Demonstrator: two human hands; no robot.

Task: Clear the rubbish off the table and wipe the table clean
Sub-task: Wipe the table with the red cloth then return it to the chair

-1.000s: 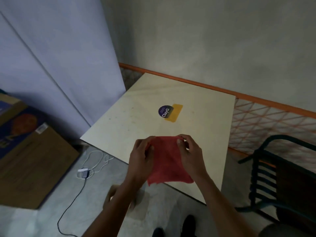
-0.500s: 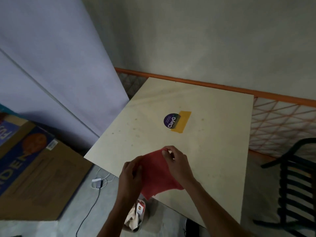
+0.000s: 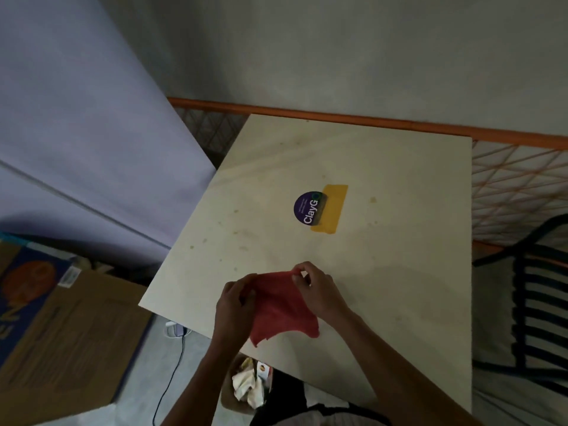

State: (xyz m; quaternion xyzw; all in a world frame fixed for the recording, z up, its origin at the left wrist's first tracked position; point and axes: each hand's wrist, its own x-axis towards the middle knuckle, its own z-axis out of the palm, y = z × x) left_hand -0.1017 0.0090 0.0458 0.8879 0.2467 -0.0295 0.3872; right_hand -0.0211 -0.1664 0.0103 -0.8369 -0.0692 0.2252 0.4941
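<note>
Pinching the red cloth [image 3: 281, 305] between left hand [image 3: 233, 305] and right hand [image 3: 319, 293], stained counter [image 3: 399, 272] lying just beyond.

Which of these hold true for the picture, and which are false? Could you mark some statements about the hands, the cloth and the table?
1. Both hands hold the red cloth. True: the left hand and the right hand each pinch its upper edge.
2. The cloth is blue. False: it is red.
3. A round purple sticker lies on the table beside a yellow patch. True.
4. The tabletop is spotless. False: small brownish spots dot it.
5. A bin holding crumpled paper stands on the table. False: it stands on the floor below the table's near edge.
</note>
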